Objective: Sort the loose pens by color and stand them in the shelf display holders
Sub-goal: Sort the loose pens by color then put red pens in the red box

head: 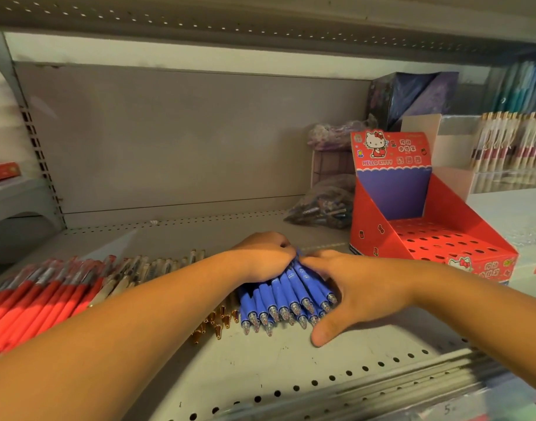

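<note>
A pile of blue pens (286, 302) lies on the grey shelf (260, 366), tips toward me. My left hand (265, 256) curls over the far end of the pile and grips it. My right hand (349, 290) cups the pile's right side, fingers wrapped round the pens and thumb on the shelf. Red pens (38, 302) lie in a row at the left, with cream pens (130, 275) beside them. A red Hello Kitty display holder (412, 226), its holes holding no pens, stands at the right.
Gold pen tips (215, 323) poke out under my left forearm. A plastic bag of pens (324, 208) lies behind the holder. A clear holder with cream pens (510, 147) stands at far right. The shelf's back panel (184, 141) is bare.
</note>
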The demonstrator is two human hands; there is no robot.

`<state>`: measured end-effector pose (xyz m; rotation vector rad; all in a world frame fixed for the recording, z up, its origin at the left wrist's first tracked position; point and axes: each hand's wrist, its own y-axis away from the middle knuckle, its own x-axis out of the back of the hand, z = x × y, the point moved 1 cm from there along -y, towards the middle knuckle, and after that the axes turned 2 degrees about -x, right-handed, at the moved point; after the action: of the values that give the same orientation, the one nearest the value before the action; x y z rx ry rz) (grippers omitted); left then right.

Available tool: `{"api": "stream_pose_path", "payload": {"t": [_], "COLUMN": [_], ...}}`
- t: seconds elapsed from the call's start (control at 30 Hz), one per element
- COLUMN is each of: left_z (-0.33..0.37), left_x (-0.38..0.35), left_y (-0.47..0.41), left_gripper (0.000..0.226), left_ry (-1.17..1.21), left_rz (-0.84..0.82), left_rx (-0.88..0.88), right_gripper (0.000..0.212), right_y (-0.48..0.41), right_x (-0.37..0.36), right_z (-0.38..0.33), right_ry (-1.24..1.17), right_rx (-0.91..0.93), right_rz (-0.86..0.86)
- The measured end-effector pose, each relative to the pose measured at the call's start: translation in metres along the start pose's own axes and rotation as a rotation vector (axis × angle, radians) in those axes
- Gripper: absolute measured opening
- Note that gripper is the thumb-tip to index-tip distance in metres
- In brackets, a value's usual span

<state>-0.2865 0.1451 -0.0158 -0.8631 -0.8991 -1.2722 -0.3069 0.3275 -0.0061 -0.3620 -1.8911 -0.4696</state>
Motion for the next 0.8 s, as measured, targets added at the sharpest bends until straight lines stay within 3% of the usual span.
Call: {"api": "stream_pose_path", "payload": {"t": [0.1,0.27,0.5,0.8], "left_z": [0.002,0.001,0.007,-0.019], "left_x": [-0.002,-0.002,0.009,0.060], "left_y": [0.000,0.001,0.011,0.073], "left_gripper": [0.032,0.027,0.034,0.023], "left_ry": [0.006,0.026,0.096,0.103], "left_rz": [0.016,0.047,0.106,0.207], "left_rx": [-0.010,-0.012,0.008,0.080], "right_gripper": [0.116,0.119,0.094,0.100], "right_y": [-0.005,-0.007,-0.004,-0.010], "right_x": [-0.005,-0.008,-0.005,0.013], "right_z": [-0.002,-0.001,0.002,-0.002], "right_ry": [0.173,0.175,0.015,-0.075], "right_rx": [-0.037,-0.036,-0.050,-0.113], "right_rz": [0.031,0.030,0.018,0.159]}}
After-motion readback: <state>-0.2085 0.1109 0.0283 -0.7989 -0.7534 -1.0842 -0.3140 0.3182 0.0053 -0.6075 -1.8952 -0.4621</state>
